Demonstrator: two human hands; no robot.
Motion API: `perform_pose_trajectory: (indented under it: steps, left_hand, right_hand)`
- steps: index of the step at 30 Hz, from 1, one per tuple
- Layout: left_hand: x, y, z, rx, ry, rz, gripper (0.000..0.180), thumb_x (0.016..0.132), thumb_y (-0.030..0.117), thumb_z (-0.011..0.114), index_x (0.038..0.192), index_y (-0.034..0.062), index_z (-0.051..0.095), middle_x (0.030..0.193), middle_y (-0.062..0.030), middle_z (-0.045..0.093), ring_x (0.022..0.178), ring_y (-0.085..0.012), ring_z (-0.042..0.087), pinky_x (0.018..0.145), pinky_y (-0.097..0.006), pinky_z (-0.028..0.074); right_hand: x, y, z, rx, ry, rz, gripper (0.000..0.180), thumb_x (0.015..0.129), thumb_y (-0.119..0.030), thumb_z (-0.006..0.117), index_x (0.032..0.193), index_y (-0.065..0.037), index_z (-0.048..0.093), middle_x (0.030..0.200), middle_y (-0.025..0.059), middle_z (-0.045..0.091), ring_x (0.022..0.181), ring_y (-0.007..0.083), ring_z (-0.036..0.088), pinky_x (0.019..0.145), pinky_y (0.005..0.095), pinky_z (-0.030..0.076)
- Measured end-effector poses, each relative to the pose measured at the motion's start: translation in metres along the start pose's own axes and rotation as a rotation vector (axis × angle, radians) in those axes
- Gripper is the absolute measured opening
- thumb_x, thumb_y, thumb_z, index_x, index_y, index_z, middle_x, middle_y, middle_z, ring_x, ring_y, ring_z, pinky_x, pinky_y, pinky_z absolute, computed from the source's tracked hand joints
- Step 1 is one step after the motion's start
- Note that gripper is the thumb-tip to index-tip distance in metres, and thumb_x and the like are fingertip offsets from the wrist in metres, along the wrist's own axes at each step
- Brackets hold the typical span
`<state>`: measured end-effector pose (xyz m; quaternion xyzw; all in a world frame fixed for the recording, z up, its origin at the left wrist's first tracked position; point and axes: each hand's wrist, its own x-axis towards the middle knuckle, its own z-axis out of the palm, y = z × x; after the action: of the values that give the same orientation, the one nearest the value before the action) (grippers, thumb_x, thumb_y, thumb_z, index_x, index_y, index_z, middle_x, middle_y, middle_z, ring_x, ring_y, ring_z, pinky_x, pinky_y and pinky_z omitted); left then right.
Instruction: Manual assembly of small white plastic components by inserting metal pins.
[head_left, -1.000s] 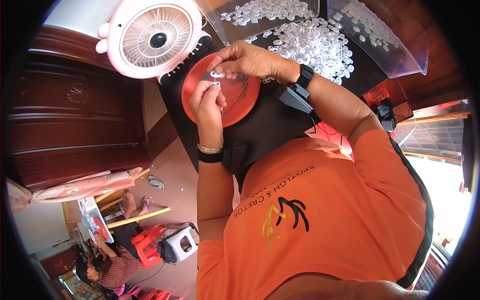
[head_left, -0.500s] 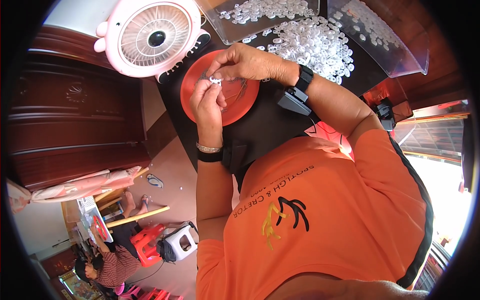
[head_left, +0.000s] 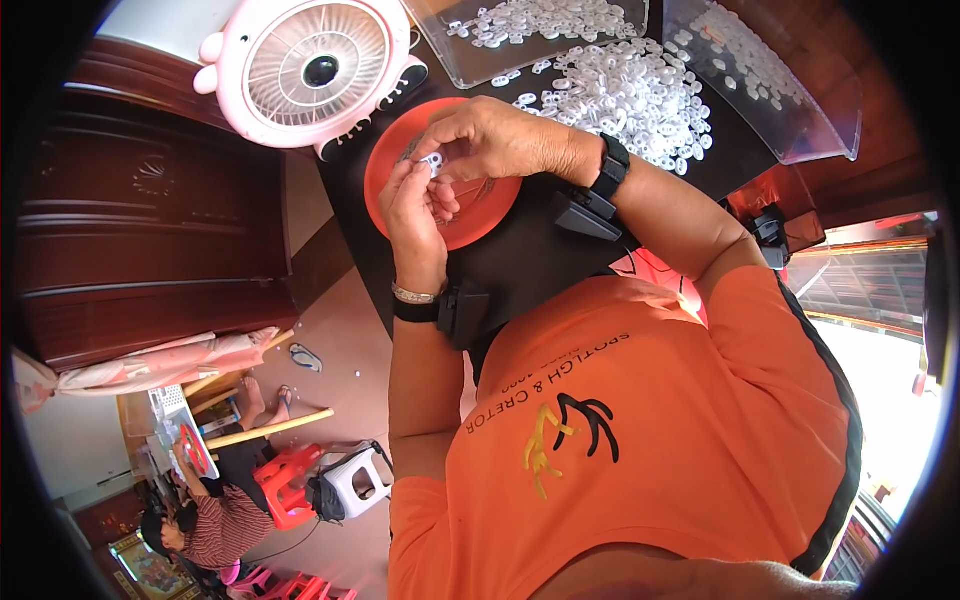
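A small white plastic piece with dark holes (head_left: 433, 163) is held over an orange-red round plate (head_left: 497, 205) on the dark table. My left hand (head_left: 418, 222) pinches it from below, with the other fingers curled. Across from it, my right hand (head_left: 500, 140) arches over, its thumb and forefinger closed around the same piece. Thin grey metal bits (head_left: 484, 190) lie in the plate, partly covered by my hands. The fingertips hide part of the piece, and I cannot make out any finer part in the right fingers.
Beyond my right hand spreads a heap of similar white pieces (head_left: 635, 100). Two clear plastic bins (head_left: 480, 70) with more pieces stand behind and to its right. A pink fan (head_left: 318, 72) sits at the back left. At lower left, another person (head_left: 235, 525) sits near stools.
My right forefinger has lifted and arched, and its grip on the white piece has shifted. The piece has turned slightly. My left fingers have loosened a little.
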<state>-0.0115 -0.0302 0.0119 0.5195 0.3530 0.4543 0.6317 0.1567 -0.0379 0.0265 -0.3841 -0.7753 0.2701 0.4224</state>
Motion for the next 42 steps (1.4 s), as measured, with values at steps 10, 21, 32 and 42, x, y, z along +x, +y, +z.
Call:
perform_pose_trajectory:
  steps: [10,21,32,42]
  left_hand:
    - [0.000,-0.005,0.003,0.042,0.034,0.040,0.021,0.090,0.020,0.049,0.084,0.0030,0.060,0.061,-0.0006,0.055,0.050,-0.0075,0.049,0.046,-0.019,0.036]
    - [-0.001,-0.006,0.000,-0.028,0.032,0.099,0.022,0.088,0.019,0.049,0.081,0.0014,0.059,0.061,-0.0039,0.057,0.050,-0.0093,0.049,0.046,-0.021,0.035]
    - [-0.002,-0.009,-0.003,0.001,-0.082,0.195,0.026,0.094,0.020,0.042,0.084,0.0008,0.056,0.069,-0.0083,0.061,0.052,-0.0135,0.052,0.048,-0.025,0.039]
    - [0.002,-0.007,-0.002,-0.035,0.086,0.227,0.028,0.090,0.026,0.044,0.077,0.0038,0.055,0.062,-0.0032,0.054,0.050,-0.0108,0.048,0.048,-0.021,0.035]
  right_hand:
    - [-0.002,-0.003,0.013,-0.279,0.116,-0.084,0.032,0.072,-0.012,0.073,0.102,-0.004,0.063,0.086,0.0128,0.065,0.081,0.0285,0.065,0.069,0.0351,0.052]
    - [-0.002,0.000,0.017,-0.323,0.110,-0.145,0.026,0.078,-0.020,0.070,0.098,-0.005,0.063,0.076,0.0109,0.064,0.072,0.0295,0.064,0.064,0.0350,0.051]
    - [-0.003,0.000,0.017,-0.390,0.142,-0.278,0.016,0.076,-0.015,0.066,0.085,-0.003,0.059,0.077,0.0113,0.061,0.069,0.0325,0.061,0.059,0.0388,0.049]
    - [0.013,-0.035,-0.012,-0.426,0.268,-0.251,0.025,0.077,-0.029,0.069,0.092,-0.008,0.068,0.074,0.0124,0.065,0.067,0.0323,0.062,0.059,0.0390,0.050]
